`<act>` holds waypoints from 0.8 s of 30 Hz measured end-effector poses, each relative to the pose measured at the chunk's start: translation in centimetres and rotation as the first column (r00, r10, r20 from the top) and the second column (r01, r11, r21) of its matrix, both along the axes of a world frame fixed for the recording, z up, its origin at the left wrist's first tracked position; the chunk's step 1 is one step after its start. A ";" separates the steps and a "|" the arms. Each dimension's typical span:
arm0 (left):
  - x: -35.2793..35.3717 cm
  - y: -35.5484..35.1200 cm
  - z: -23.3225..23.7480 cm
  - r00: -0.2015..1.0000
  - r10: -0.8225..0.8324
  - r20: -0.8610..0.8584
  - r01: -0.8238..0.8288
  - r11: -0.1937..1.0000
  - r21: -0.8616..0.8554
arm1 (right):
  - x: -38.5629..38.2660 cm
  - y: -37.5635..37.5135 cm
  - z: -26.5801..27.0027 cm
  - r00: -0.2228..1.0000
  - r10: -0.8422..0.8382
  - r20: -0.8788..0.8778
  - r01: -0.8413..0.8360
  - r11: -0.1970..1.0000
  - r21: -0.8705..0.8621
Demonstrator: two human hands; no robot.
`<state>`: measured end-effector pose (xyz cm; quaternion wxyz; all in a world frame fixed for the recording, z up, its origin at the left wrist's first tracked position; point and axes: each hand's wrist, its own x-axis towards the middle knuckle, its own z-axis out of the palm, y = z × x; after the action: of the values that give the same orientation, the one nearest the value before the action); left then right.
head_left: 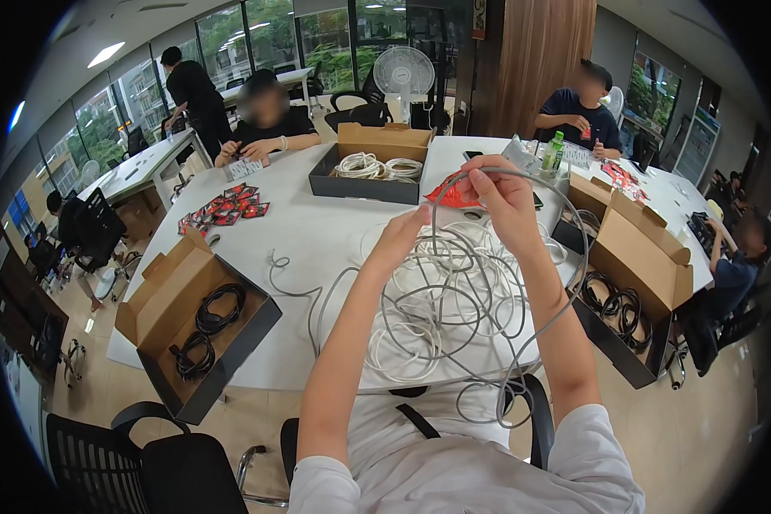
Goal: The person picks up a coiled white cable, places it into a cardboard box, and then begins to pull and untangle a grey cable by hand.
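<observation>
A grey cable (438, 295) runs in loose loops over a heap of white cables (415, 343) and hangs past the table's front edge. My right hand (499, 201) pinches this grey cable above the heap, and a big loop of it arcs around my right forearm. Close by, on the left, my left hand (400, 237) has its fingers together at the cable too; its fingertips are partly hidden. Behind my hands lies a red packet (451, 194). One end of the grey cable curls on the white table (257, 343) to the left.
Open boxes with black cables stand at left (199, 330) and right (630, 295); a box of white cables (367, 176) stands behind. Red packets (224, 208) lie at back left, a green bottle (553, 151) at back right. Several people are around the room, two seated across the table.
</observation>
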<state>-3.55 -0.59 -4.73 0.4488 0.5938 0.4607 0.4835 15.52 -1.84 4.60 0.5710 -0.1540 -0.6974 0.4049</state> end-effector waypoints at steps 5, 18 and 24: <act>0.7 -1.2 1.7 0.973 -0.198 0.122 0.177 0.970 0.167 | 0.4 -0.2 0.3 0.999 -0.042 -0.010 0.042 0.999 0.029; 0.5 -3.6 -0.6 0.970 0.071 -0.231 0.016 0.934 0.356 | 2.9 2.4 -0.8 0.947 -0.244 -0.207 0.254 0.967 0.025; -0.8 -3.5 -1.5 0.999 0.039 0.005 -0.039 0.969 0.244 | 5.5 4.0 0.7 0.913 -0.250 -0.322 0.254 0.967 -0.029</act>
<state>-4.33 -4.05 -6.20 0.3631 0.6352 0.4092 0.5452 21.01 2.13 5.34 0.7260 -0.1703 -0.5713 0.3429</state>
